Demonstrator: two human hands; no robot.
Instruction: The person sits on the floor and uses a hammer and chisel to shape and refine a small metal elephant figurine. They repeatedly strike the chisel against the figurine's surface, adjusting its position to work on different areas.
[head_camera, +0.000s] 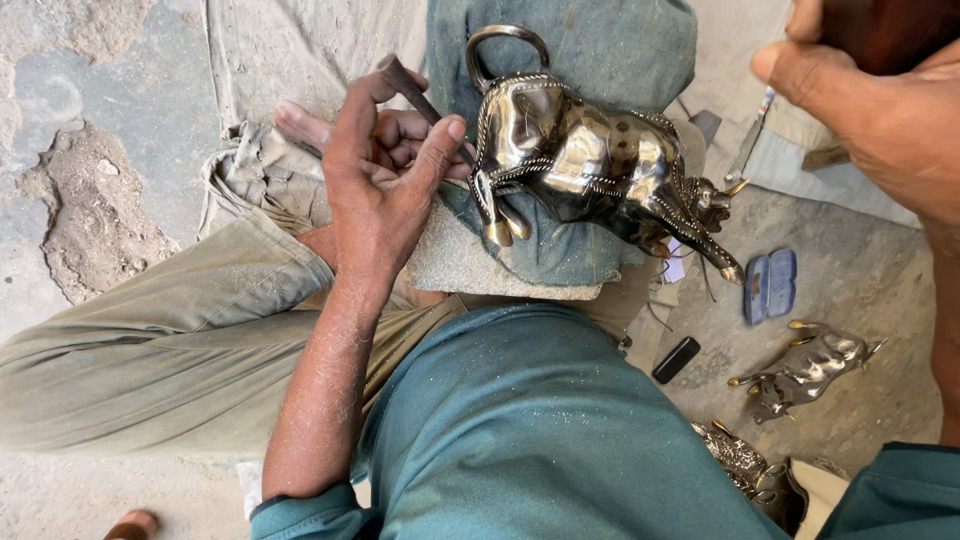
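Note:
A shiny dark metal bull figurine (590, 160) with brass-coloured horns, hooves and a looped tail lies on a blue cloth-covered block (470, 265) on my lap. My left hand (385, 175) grips a thin dark metal punch (405, 82), its fingers resting against the bull's rear leg. My right hand (870, 100) is raised at the top right, closed around a dark reddish-brown wooden object (890, 30) that is mostly cut off by the frame edge.
On the concrete floor to the right lie a second metal bull figurine (810, 365), a blue case (770, 285) and a small black object (676, 360). Another ornate metal piece (745, 465) sits by my knee. My bare foot (300, 125) rests behind the left hand.

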